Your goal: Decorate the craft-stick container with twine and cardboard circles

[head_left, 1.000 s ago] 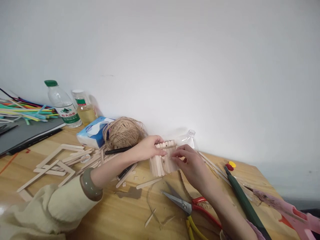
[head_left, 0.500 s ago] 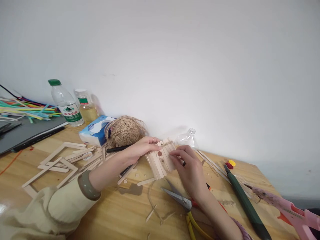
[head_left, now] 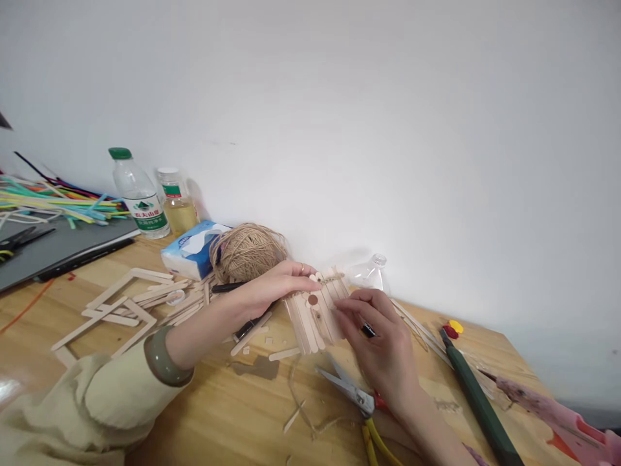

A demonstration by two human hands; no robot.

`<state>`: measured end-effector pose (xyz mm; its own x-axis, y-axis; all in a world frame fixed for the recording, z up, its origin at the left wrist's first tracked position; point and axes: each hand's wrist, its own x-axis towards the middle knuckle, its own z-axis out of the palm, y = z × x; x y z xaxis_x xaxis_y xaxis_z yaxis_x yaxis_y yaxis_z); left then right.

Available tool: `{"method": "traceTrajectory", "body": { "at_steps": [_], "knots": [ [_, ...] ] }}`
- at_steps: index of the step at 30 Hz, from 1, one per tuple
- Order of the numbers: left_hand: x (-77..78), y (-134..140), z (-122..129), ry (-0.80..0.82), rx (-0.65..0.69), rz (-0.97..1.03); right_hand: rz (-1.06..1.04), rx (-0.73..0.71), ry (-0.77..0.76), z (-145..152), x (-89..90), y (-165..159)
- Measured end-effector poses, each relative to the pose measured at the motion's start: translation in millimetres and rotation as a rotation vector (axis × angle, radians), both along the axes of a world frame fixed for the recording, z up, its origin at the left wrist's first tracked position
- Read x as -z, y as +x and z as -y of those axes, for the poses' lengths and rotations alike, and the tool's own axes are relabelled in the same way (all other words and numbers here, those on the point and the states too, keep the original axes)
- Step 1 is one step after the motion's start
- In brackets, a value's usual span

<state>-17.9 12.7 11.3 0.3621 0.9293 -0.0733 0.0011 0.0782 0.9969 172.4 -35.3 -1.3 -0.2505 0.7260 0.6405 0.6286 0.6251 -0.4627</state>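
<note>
My left hand (head_left: 276,285) grips a small panel of craft sticks (head_left: 305,323) by its upper left side, thumb on the front. The panel is tilted and carries a brown dot and a strip of twine along its top. At its right edge is my right hand (head_left: 385,353), thumb and fingertips pinched together; whatever lies between them is hidden. Below the panel, scissors (head_left: 349,391) with red and yellow handles lie with their blades parted, partly under my right wrist. A loose piece of twine (head_left: 297,388) curls on the table beside them.
A ball of twine (head_left: 250,254), tissue pack (head_left: 189,255), water bottle (head_left: 145,207) and jar (head_left: 179,210) stand at the back left. Loose craft sticks (head_left: 109,317) cover the left. A green cutter (head_left: 480,401) and pink glue gun (head_left: 548,408) lie right; a clear plastic bottle (head_left: 371,275) is behind.
The view has shifted slightly, so most things sit a little further right. My right hand has turned a little at the panel's edge. My left hand keeps its hold.
</note>
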Motion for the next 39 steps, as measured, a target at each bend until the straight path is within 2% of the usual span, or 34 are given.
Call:
{"method": "traceTrajectory", "body": {
  "at_steps": [7,13,19,24,31,39],
  "knots": [
    [-24.2,0,13,0.046,0.212,0.006,-0.059,-0.02,-0.09,8,-9.7,-2],
    [-28.3,-2,15,0.066,0.274,0.03,-0.095,-0.044,-0.139,7,-11.0,-2],
    [-31.9,-6,13,0.041,0.331,0.078,-0.144,-0.078,-0.271,6,-11.3,1],
    [-29.6,-8,10,0.048,0.27,0.102,-0.194,-0.097,-0.292,5,-8.9,1],
    [-25.9,-2,13,0.039,0.267,0.124,-0.119,-0.005,-0.166,8,-7.9,-2],
    [-18.7,9,15,0.172,0.139,-0.094,-0.062,-0.036,-0.152,6,-5.6,-4]
  ]
}}
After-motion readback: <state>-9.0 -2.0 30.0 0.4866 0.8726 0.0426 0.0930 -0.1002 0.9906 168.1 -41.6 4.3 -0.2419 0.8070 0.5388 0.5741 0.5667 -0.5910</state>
